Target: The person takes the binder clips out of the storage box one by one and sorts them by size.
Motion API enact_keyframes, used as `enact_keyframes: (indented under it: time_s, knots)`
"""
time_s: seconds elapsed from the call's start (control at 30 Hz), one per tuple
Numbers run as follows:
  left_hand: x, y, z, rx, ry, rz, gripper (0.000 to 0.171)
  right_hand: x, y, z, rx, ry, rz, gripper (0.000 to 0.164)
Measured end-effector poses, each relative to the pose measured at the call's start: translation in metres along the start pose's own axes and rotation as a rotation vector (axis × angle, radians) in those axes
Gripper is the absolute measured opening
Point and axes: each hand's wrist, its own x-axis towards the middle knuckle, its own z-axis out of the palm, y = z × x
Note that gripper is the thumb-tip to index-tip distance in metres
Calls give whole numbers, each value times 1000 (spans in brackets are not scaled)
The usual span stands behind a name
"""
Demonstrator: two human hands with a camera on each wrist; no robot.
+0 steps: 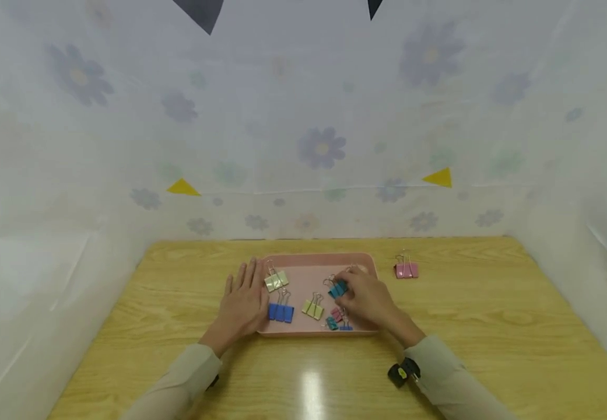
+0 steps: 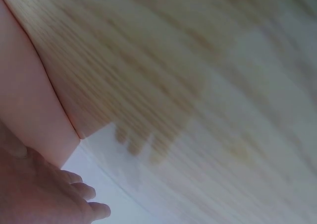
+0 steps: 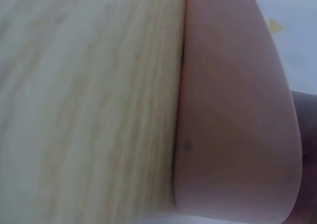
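Observation:
A pink tray (image 1: 318, 333) lies on the table with binder clips in it. My left hand (image 1: 241, 300) rests along the tray's left side, fingers straight; in the left wrist view its fingertips (image 2: 101, 210) show beside the pink wall. Over the tray's right half, my right hand (image 1: 368, 296) pinches a teal binder clip (image 1: 337, 289) between thumb and fingers. Nearest my left hand are a blue binder clip (image 1: 281, 313) and a pale green one (image 1: 276, 281). A yellow-green clip (image 1: 312, 310) lies mid-tray. The right wrist view shows mostly the tray's outer wall (image 3: 233, 110).
Small pink (image 1: 337, 314), teal (image 1: 332, 323) and blue (image 1: 346, 328) clips lie near the tray's front right, below my right hand. Outside the tray, a pink binder clip (image 1: 406, 269) stands on the wooden table (image 1: 471, 303). A flowered curtain (image 1: 322, 148) hangs behind.

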Motion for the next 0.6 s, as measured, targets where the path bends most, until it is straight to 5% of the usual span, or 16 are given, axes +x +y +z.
enact_keyframes:
  time_s: [0.23,0.6]
  knots:
    - [2,2,1,-7,4,0,63,0,3,-3,64,33,2,39]
    - [3,4,4,-14,11,-10,62,-4,14,-19,386,111,-35,44]
